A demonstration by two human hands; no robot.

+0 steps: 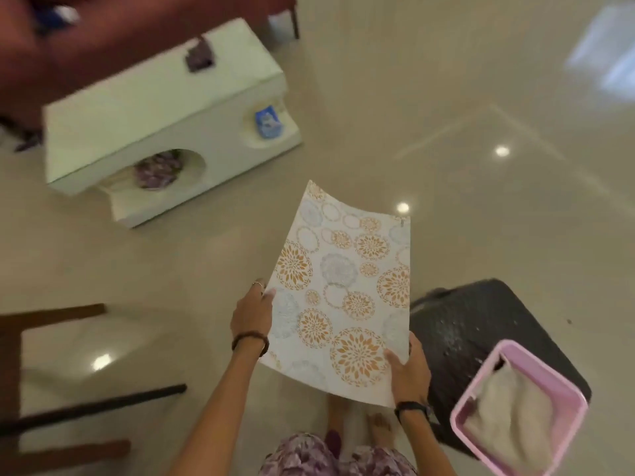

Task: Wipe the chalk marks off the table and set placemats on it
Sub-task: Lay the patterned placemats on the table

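Observation:
I hold a white placemat (343, 290) printed with orange and blue flower circles in front of me above the floor, curved slightly. My left hand (252, 316) grips its left edge, thumb on top. My right hand (409, 369) pinches its near right corner. The low white table (144, 108) stands at the upper left, apart from the placemat, with a purple cloth (200, 56) lying on its top near the far edge. No chalk marks can be made out on the blurred tabletop.
A pink basin (464, 424) with a pale cloth sits on a dark stool (481, 324) at the lower right. Wooden chair legs (51, 355) stand at the lower left. A red sofa (103, 29) lies behind the table. A blue packet (268, 121) sits in the table's side niche.

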